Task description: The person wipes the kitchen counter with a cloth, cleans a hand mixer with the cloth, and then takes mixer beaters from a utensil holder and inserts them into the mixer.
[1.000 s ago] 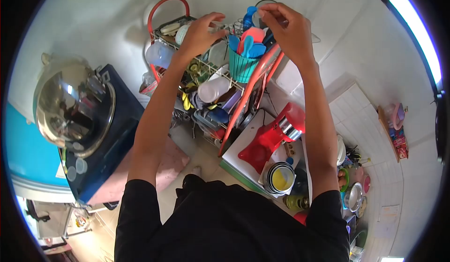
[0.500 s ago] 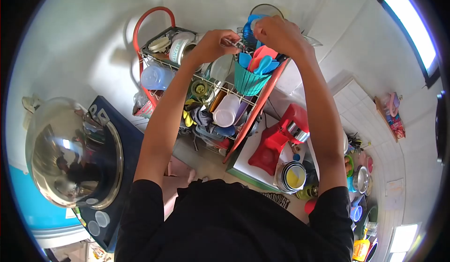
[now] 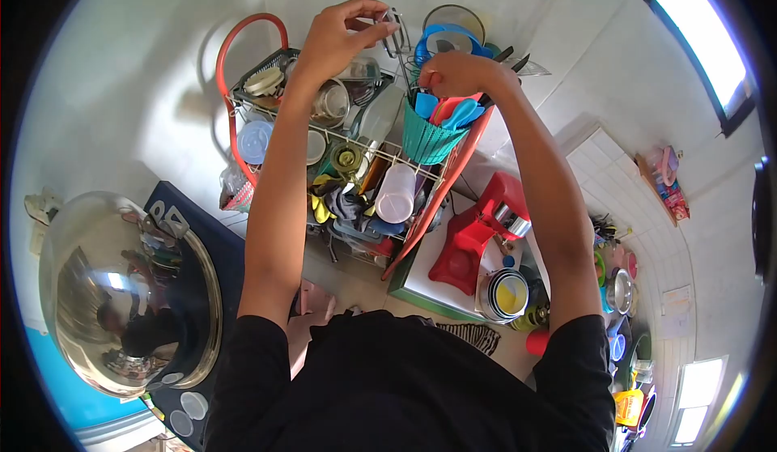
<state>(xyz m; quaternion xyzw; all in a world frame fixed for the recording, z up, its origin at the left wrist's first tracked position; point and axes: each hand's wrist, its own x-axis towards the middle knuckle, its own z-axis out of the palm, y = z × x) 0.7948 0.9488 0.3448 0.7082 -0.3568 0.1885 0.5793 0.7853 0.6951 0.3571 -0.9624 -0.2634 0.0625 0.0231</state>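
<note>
My left hand (image 3: 344,39) is raised above the rack, its thumb and fingers pinching a slim metal utensil with a looped end (image 3: 394,35). The utensil's lower part runs down toward the teal basket (image 3: 433,140), and its exact kind is unclear. At the basket's back rim, my right hand (image 3: 457,74) is closed with fingers curled; anything inside it is hidden. Blue spoons (image 3: 463,114) and a red utensil (image 3: 445,110) stick out of the basket just below that hand. Behind it are a blue strainer-like item (image 3: 453,35) and a round glass lid (image 3: 455,16).
The wire rack (image 3: 356,140) carries jars, containers and cloths, with a red side frame (image 3: 220,72). A large shiny metal dome (image 3: 121,290) stands at left. On the right, a red stand mixer (image 3: 477,237) sits beside nested pots (image 3: 503,294).
My left hand has risen up and to the left, lifting the metal utensil higher. My right hand has lowered toward the basket and moved slightly left.
</note>
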